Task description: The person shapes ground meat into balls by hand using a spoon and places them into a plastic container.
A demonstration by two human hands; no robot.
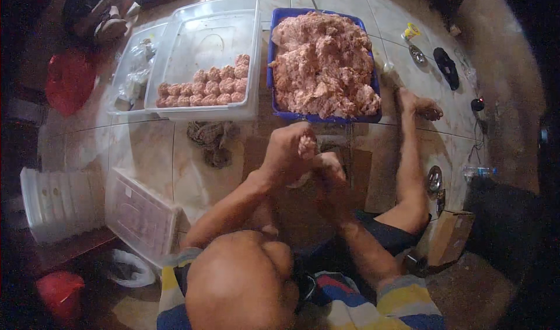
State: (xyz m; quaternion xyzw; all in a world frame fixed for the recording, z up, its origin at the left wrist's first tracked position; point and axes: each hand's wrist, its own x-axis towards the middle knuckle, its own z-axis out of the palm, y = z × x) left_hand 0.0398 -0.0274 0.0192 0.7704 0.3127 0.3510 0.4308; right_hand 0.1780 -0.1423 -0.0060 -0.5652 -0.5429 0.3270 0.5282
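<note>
My left hand (286,148) is closed round a lump of ground meat mixture (307,147), part of which bulges out at the top of the fist. Just right of it and a little lower is my right hand (330,168), blurred, its fingers bent near the lump; whether it holds anything is unclear. Beyond both hands stands a blue plastic tub (323,119) heaped with pinkish ground meat mixture (323,67). To its left, a clear plastic container (197,41) holds rows of shaped meatballs (212,87) along its near and right sides.
Another clear container (118,85) with plastic bags lies at the left. A crumpled cloth (212,140) is on the tiled floor. Stacked clear bins (65,203) and a lid (142,216) stand at lower left. A cardboard box (450,238) and small metal dish (435,179) are at right.
</note>
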